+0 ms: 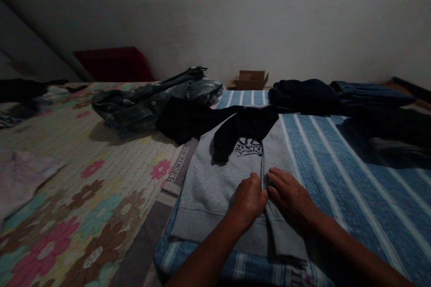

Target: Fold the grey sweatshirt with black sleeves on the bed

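Note:
A grey sweatshirt (215, 179) with black sleeves and a dark printed logo lies on the blue striped cover. Its right side is folded inward over the front, and one black sleeve (225, 139) bends down across the chest. The other sleeve (188, 119) stretches out to the left. My left hand (249, 199) is closed at the folded edge, the fingers curled against the grey cloth. Just right of it, my right hand (291, 195) lies with fingers extended on the folded panel.
Crumpled grey-green denim (134, 107) lies behind to the left on the floral cover (94, 206). Folded dark clothes (303, 94) are stacked at the back right, with more dark garments (397, 130) nearer. A cardboard box (251, 80) stands by the wall; pale cloth (23, 179) lies far left.

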Demonstrator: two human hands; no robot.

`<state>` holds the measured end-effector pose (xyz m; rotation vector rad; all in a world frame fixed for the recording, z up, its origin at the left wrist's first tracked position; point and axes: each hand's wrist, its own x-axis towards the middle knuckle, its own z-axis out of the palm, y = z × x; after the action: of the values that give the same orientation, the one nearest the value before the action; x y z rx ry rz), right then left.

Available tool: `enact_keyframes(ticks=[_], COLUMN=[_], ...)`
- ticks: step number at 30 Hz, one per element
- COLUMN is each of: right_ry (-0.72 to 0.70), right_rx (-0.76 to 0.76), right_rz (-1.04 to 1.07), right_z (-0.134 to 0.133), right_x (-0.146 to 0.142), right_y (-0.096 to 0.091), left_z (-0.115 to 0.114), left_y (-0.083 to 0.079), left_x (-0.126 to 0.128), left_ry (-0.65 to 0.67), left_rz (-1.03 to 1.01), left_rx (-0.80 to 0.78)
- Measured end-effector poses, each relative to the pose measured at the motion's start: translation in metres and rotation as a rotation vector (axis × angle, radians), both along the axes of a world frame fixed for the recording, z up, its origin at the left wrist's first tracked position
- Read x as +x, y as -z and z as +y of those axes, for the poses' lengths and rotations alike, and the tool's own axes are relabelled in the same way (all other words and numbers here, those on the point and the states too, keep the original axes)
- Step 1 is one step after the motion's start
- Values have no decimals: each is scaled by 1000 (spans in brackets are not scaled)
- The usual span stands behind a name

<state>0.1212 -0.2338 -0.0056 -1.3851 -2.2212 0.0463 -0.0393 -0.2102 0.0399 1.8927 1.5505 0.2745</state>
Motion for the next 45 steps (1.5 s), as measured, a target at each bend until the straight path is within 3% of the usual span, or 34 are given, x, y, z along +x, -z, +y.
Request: enact_keyframes(ticks=[5, 8, 11, 18, 22, 27, 31, 35, 38, 42, 45], right_ry=[-26, -11, 7, 27, 59, 88, 28, 36, 125, 166, 242], right_rx=[-21, -51, -69, -86, -62, 75, 182, 260, 185, 11, -65], right_rz=[41, 8, -39, -110, -71, -2, 32, 74, 114, 93, 27], right_z=[-33, -49, -55, -52, -52, -48, -38, -18, 13, 89, 157], right_x=[-9, -16, -21, -26, -29, -34, -26, 2, 24, 40, 38], right_y=[-11, -6, 1, 1, 4, 17, 21, 2, -24, -48, -44], left_z=[0, 2, 3, 7, 14, 30, 54, 85, 109, 132, 140], left_y=[2, 5, 7, 2, -11, -34, -38, -28, -15, 6, 24], left_x=[-6, -11, -14, -11, -12, -2, 22, 52, 69, 76, 75], left_ry=[31, 32, 26, 97, 138, 173, 230, 297, 337, 375, 350], left_rz=[-163, -347, -396, -115, 51, 143, 150, 150, 200, 289, 327], left_rx=[-114, -238, -262, -115, 39, 113, 278, 380, 457, 419, 377])
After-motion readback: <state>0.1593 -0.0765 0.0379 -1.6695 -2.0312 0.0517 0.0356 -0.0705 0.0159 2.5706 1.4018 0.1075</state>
